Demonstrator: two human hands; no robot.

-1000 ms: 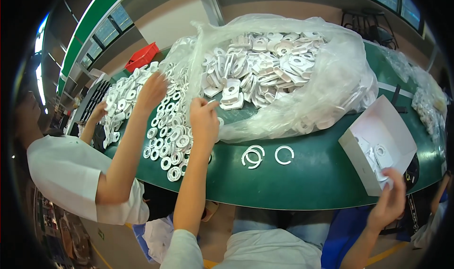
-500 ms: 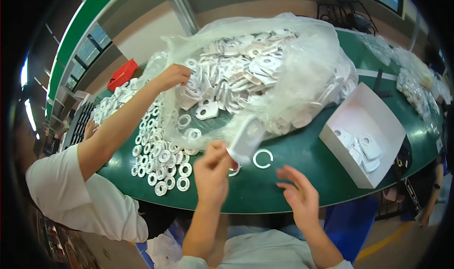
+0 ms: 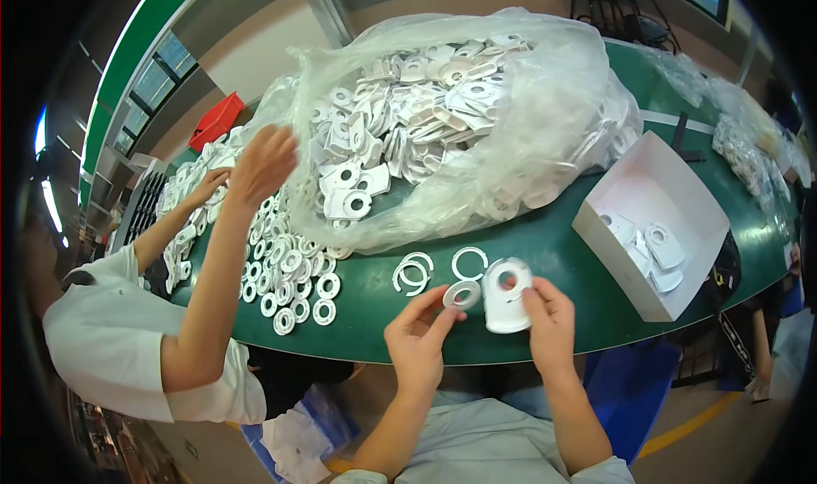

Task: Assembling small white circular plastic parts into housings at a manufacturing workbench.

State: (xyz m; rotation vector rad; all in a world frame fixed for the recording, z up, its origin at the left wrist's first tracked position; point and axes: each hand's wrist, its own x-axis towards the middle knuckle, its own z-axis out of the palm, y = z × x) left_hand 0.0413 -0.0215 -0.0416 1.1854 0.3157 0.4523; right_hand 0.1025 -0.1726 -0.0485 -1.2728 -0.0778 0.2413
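My left hand pinches a flat white ring between thumb and fingers. Close beside it, my right hand grips a white plastic plate with one rounded end and a round hole. Ring and plate are held side by side over the table's near edge; whether they touch, I cannot tell. Just beyond my hands, thin white rings lie on the green table, two of them overlapping. Another thin ring, with a gap in it, lies to their right.
A large clear plastic bag full of white plates fills the table's middle. Many white rings are heaped at left. At right stands a white box holding several plates. A co-worker's hand is raised beside the bag; a red bin sits behind.
The white plate has passed from my left hand to my right. My left hand now has a flat ring. The co-worker's near hand has drawn back from the bag.
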